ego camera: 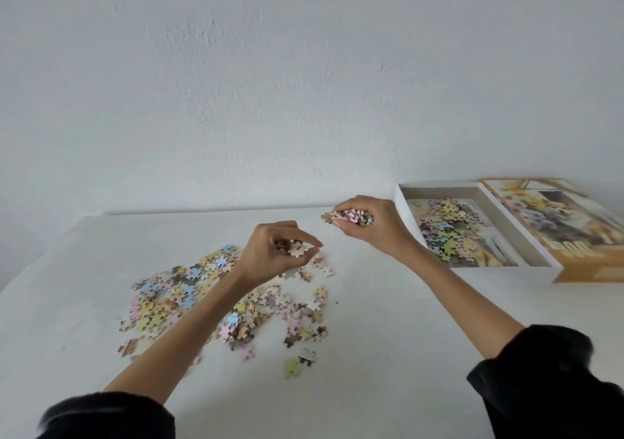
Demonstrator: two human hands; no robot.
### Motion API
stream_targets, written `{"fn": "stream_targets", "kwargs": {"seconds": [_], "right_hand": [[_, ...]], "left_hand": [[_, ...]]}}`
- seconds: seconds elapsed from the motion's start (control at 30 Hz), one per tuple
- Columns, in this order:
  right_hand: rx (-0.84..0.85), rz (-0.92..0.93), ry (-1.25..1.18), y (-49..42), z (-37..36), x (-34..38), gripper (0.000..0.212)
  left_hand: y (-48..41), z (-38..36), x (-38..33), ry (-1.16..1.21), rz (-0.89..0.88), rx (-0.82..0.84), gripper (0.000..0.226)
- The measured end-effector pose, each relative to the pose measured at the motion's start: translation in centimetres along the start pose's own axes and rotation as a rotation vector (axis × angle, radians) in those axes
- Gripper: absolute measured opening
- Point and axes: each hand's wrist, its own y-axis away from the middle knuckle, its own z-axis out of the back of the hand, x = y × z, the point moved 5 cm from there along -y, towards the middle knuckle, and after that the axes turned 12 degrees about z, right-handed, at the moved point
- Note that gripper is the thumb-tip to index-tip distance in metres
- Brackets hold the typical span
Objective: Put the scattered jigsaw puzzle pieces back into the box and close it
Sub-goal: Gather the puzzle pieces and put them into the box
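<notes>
Right hand grip clenched on a handful of pieces, mostly hidden | left hand grip pinched on few pieces | scattered pieces partly covered by forearm, on counter | box open, part-filled | lid cut off at frame edge.

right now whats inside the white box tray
A loose heap of puzzle pieces lies in the white box tray, over a printed sheet lining the bottom. The heap covers much of that sheet, so its picture cannot be made out.
</notes>
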Motion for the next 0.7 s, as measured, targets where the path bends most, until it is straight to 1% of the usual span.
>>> {"fn": "stream_targets", "kwargs": {"seconds": [0.13, 0.3, 0.43, 0.57, 0.7], "right_hand": [[-0.041, 0.007, 0.078, 0.6, 6.1, -1.8, 0.016], [-0.064, -0.033, 0.142, 1.6, 12.9, -5.1, 0.019], [-0.044, -0.051, 0.176, 2.1, 17.2, -8.0, 0.021], [-0.034, -0.068, 0.185, 2.3, 20.2, -11.9, 0.022], [0.036, -0.125, 0.200, 2.5, 20.7, -16.2, 0.024]], "left_hand": [[-2.9, -4.4, -3.8, 0.037, -0.045, 0.004, 0.018], [-6.7, -10.4, -7.9, 0.060, -0.091, 0.029, 0.009], [-9.6, -15.2, -10.6, 0.091, -0.119, 0.047, 0.011], [-12.1, -19.6, -12.4, 0.120, -0.096, 0.086, 0.010], [-14.1, -23.4, -12.5, 0.082, -0.071, 0.126, 0.009]]}}
